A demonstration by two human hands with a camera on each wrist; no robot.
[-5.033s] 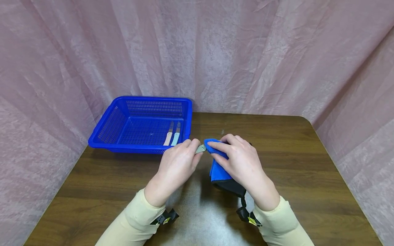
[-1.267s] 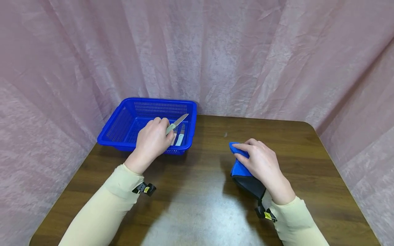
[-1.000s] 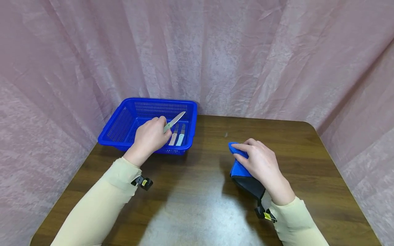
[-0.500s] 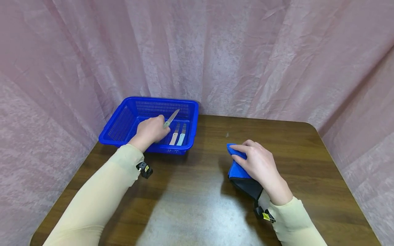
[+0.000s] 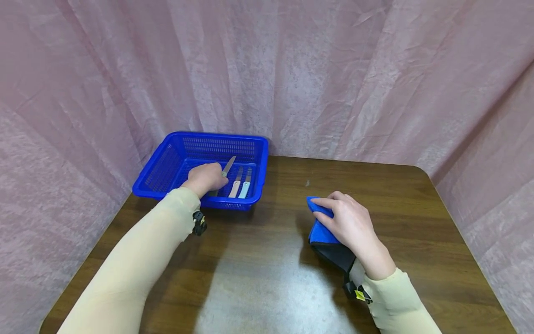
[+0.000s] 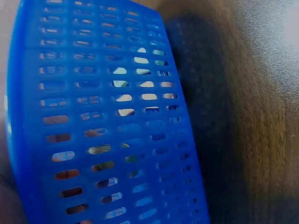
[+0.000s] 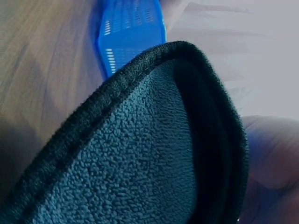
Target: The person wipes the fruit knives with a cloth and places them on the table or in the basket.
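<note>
Inside the blue plastic basket (image 5: 218, 135), my left hand (image 5: 206, 177) holds a small knife (image 5: 229, 165) with a pale green handle, low over the floor. Its blade points away and slightly right; my fingers hide most of the handle. Just right of it lie a pink-handled knife (image 5: 236, 183) and a light-blue-handled knife (image 5: 246, 183), side by side. My right hand (image 5: 348, 218) pinches a folded cloth (image 5: 323, 232), blue with a dark underside, over the right half of the table. Close up in the right wrist view, the cloth's dark fold (image 7: 126, 163) has a black stitched edge.
The basket stands at the back left of the brown wooden table (image 5: 258, 269). Its slotted side wall (image 6: 103, 121) fills much of the left wrist view. Pink curtains (image 5: 317, 79) hang close behind the table and at both sides.
Five seconds ago the green-handled knife's blade was in the cloth. My left hand has since carried the knife left and lowered it into the basket. The right hand moved right with the cloth.
</note>
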